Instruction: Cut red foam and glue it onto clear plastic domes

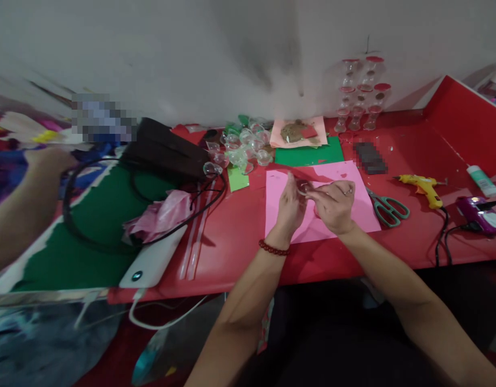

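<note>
Hands [290,209] [332,207] holding small clear piece [303,187] over pink sheet [361,209]; scissors [380,204] at right edge, clear cups [248,144] heaped farther left.

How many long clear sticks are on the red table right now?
2. The left stick lies beside the white box; the right stick lies next to it, both left of the pink sheet. Any under the black case would be hidden.

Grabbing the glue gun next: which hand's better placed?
Probably the right hand: it's nearer the glue gun, though scissors lie partway between. The left hand is farther off. Both are at a small clear piece.
</note>
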{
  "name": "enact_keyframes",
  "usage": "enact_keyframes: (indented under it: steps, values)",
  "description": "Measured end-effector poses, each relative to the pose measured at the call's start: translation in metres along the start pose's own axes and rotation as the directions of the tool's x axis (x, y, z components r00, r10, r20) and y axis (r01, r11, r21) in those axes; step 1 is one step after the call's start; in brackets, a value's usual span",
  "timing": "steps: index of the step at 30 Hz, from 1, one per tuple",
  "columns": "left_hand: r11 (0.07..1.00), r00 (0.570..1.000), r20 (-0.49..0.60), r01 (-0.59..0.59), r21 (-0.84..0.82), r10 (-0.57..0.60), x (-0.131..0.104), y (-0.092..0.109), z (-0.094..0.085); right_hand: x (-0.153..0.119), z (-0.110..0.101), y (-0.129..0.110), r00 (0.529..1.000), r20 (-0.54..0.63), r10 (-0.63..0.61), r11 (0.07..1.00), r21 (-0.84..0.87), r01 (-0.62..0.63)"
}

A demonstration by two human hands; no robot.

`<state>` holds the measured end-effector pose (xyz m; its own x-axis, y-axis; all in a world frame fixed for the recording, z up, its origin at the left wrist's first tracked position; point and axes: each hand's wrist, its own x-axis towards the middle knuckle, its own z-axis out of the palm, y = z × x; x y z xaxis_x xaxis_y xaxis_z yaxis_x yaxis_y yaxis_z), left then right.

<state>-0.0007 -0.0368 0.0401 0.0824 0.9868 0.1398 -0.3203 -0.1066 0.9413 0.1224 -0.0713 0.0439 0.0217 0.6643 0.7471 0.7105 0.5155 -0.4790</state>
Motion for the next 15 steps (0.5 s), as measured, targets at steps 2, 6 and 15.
enact_keyframes:
  steps: [2,6,15]
  values:
    - [0.980,0.991,-0.042,0.119,-0.159,-0.127,0.001,0.007,0.004,0.001,0.001,-0.001,1.000,-0.031,-0.001,0.997,0.071,0.004]
    - [0.913,0.971,-0.042,0.207,-0.351,-0.236,0.006,0.015,0.003,0.003,0.000,-0.002,0.993,-0.099,0.060,0.966,0.256,-0.032]
    - [0.904,0.965,-0.035,0.232,-0.360,-0.261,0.003,0.007,0.002,0.014,0.007,0.005,0.758,0.458,0.465,0.431,0.631,-0.645]
